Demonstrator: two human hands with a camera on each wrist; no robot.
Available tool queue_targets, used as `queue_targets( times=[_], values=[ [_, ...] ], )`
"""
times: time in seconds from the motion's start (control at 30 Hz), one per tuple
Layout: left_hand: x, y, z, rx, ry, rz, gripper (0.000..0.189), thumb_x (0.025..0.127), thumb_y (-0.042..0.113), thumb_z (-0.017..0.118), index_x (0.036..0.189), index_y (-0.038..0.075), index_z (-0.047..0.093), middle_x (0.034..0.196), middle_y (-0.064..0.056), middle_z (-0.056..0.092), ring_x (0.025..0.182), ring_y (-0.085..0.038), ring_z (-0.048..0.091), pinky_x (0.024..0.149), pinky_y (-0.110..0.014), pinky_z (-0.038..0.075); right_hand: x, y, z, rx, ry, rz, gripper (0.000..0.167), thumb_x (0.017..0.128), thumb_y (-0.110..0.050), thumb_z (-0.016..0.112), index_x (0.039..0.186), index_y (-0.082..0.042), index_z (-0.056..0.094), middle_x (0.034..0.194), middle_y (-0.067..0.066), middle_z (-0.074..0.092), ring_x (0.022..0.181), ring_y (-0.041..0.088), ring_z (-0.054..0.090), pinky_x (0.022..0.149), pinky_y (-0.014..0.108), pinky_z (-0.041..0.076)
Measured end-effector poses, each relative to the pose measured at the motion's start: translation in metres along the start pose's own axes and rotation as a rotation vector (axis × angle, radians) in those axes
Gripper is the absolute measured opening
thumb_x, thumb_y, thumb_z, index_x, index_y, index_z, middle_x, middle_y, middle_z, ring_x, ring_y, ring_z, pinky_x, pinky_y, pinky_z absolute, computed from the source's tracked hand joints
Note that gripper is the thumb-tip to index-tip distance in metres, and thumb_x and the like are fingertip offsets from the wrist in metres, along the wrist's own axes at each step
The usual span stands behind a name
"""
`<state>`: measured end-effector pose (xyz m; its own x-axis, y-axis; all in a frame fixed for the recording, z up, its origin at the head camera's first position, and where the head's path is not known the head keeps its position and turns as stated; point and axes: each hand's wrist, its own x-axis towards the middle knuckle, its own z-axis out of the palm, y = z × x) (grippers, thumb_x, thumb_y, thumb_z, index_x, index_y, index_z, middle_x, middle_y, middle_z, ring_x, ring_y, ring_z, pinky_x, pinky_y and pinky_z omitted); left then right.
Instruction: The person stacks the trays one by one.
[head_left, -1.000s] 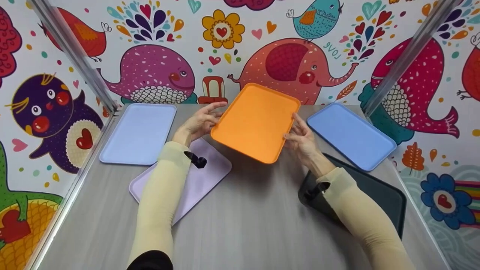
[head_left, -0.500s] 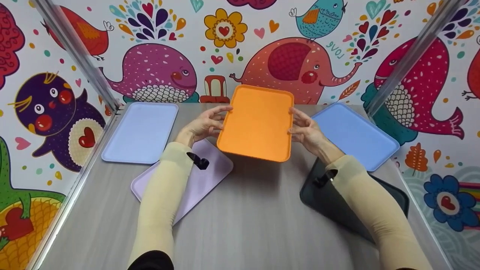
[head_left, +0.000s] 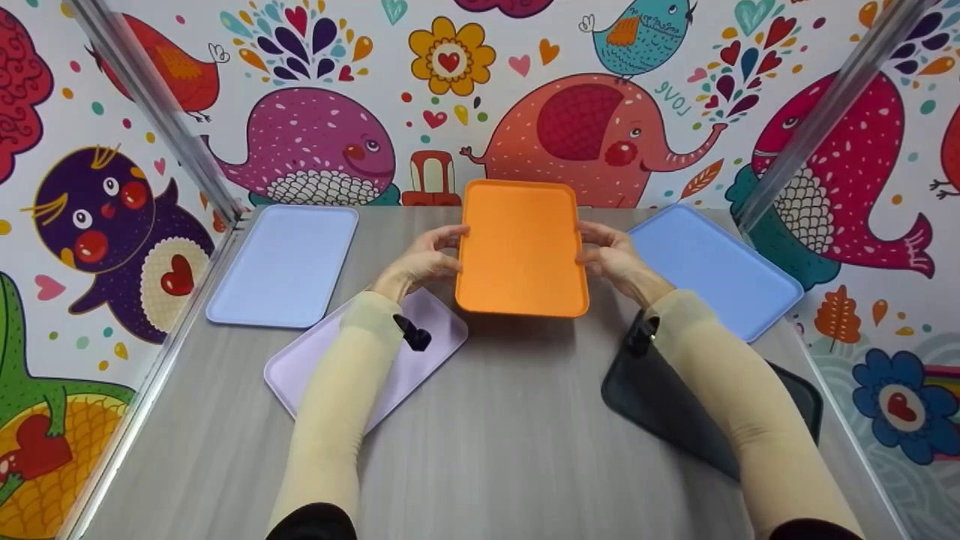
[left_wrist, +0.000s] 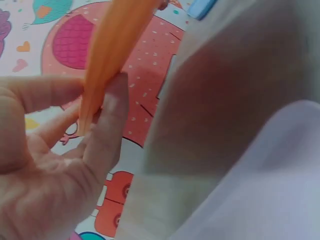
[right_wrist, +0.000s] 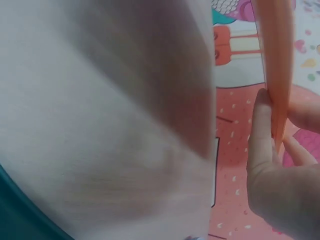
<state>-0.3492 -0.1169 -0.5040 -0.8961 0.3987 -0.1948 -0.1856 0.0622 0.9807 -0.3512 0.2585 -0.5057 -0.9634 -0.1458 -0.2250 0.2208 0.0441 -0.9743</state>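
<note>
An orange tray [head_left: 521, 251] is held up off the table at the back middle, its inner face toward the head camera. My left hand [head_left: 421, 262] pinches its left edge, and my right hand [head_left: 619, 259] pinches the right one. Both wrist views show the tray edge-on: fingers of the left hand [left_wrist: 65, 135] lie on either side of it, as do those of the right hand [right_wrist: 280, 155]. A shadow on the table below shows a gap under the tray. The tray's underside is hidden in the head view.
A light blue tray [head_left: 285, 266] lies at the back left, with a lilac tray [head_left: 431, 341] in front, partly under my left forearm. To the right are a blue tray [head_left: 712, 266] and a dark green tray [head_left: 667, 409] under my right forearm. A patterned wall [head_left: 442, 150] closes off the back.
The orange tray has turned from slanted to nearly straight and come down slightly. My left hand has moved right with its edge, and both hands have come a little lower.
</note>
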Motion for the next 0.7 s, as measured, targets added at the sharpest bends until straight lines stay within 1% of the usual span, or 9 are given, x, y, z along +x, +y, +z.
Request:
queue_targets(
  times=[0.1, 0.23, 0.37, 0.47, 0.6, 0.7],
  values=[
    [0.006, -0.009, 0.001, 0.072, 0.035, 0.008, 0.088, 0.088, -0.019, 0.068, 0.170, 0.008, 0.048, 0.153, -0.024, 0.056, 0.113, -0.025, 0.067, 0.083, -0.034, 0.068, 0.009, 0.005, 0.001, -0.019, 0.015, 0.010, 0.078, 0.097, 0.016, 0.062, 0.169, -0.011, 0.051, 0.148, 0.012, 0.063, 0.101, 0.013, 0.073, 0.078, 0.024, 0.066],
    [0.012, -0.020, 0.001, 0.180, 0.075, 0.005, 0.089, 0.085, -0.017, 0.071, 0.168, 0.007, 0.051, 0.152, -0.027, 0.059, 0.119, -0.028, 0.065, 0.083, -0.033, 0.069, 0.017, 0.012, 0.003, -0.066, 0.021, 0.071, 0.081, 0.096, 0.016, 0.063, 0.169, -0.015, 0.052, 0.158, 0.016, 0.059, 0.108, 0.018, 0.069, 0.083, 0.027, 0.064],
    [0.016, -0.027, 0.003, 0.270, 0.099, -0.012, 0.088, 0.084, -0.017, 0.070, 0.167, 0.005, 0.051, 0.154, -0.028, 0.060, 0.129, -0.033, 0.063, 0.085, -0.030, 0.065, 0.023, 0.019, 0.006, -0.146, 0.025, 0.109, 0.083, 0.095, 0.016, 0.063, 0.170, -0.018, 0.052, 0.163, 0.018, 0.056, 0.105, 0.022, 0.066, 0.076, 0.027, 0.060],
    [0.020, -0.031, 0.006, 0.304, 0.117, -0.045, 0.087, 0.085, -0.016, 0.069, 0.167, 0.006, 0.051, 0.155, -0.026, 0.059, 0.132, -0.033, 0.062, 0.084, -0.030, 0.063, 0.028, 0.025, 0.009, -0.201, 0.036, 0.101, 0.081, 0.095, 0.017, 0.060, 0.170, -0.015, 0.051, 0.161, 0.021, 0.055, 0.108, 0.024, 0.063, 0.073, 0.024, 0.059],
    [0.026, -0.035, 0.010, 0.307, 0.138, -0.092, 0.085, 0.087, -0.017, 0.067, 0.167, 0.007, 0.051, 0.153, -0.025, 0.058, 0.127, -0.030, 0.061, 0.083, -0.030, 0.064, 0.034, 0.032, 0.014, -0.291, 0.067, 0.077, 0.077, 0.094, 0.016, 0.060, 0.167, -0.007, 0.053, 0.153, 0.026, 0.059, 0.119, 0.028, 0.063, 0.075, 0.021, 0.061],
    [0.030, -0.037, 0.013, 0.332, 0.149, -0.101, 0.085, 0.088, -0.018, 0.065, 0.167, 0.006, 0.051, 0.152, -0.024, 0.059, 0.124, -0.029, 0.059, 0.084, -0.027, 0.061, 0.038, 0.036, 0.016, -0.356, 0.097, 0.061, 0.071, 0.094, 0.015, 0.061, 0.163, -0.002, 0.056, 0.147, 0.027, 0.062, 0.120, 0.029, 0.063, 0.075, 0.019, 0.058]
  ],
)
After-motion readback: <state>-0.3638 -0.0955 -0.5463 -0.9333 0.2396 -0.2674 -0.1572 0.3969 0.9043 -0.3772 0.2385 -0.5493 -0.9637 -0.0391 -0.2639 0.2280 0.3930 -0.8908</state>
